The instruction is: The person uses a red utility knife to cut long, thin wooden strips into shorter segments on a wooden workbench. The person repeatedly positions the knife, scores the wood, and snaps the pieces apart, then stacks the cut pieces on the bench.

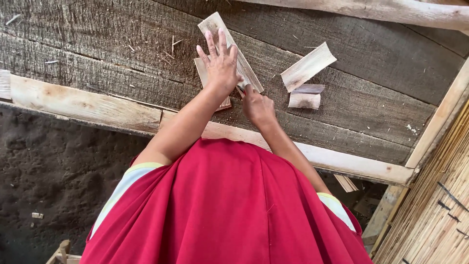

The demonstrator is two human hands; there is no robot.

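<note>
In the head view, I see the left hand [221,63] laid flat, fingers spread, on a pale strip of split wood [250,73] that lies diagonally on the dark plank bench [97,49]. The left grip is released: the palm presses the strip down rather than closing around it, which I judge serves to keep the piece from shifting. The right hand [256,105] sits just beside the near end of the same strip, clenched around something narrow at that end; a short dark tip shows above the fist, but I cannot tell what tool it is. I judge the fist is placed there so that it can work the end of the strip while the other hand steadies it. A second strip [210,80] lies partly under the left hand, touching the first one. Two loose offcuts lie apart to the right: a longer pale offcut [308,66] and, just below it, a shorter curled offcut [305,97]. A light wooden rail [83,105] edges the near side of the bench. A red garment [224,205] fills the lower frame, and a bamboo slat wall [439,210] stands at the right.
</note>
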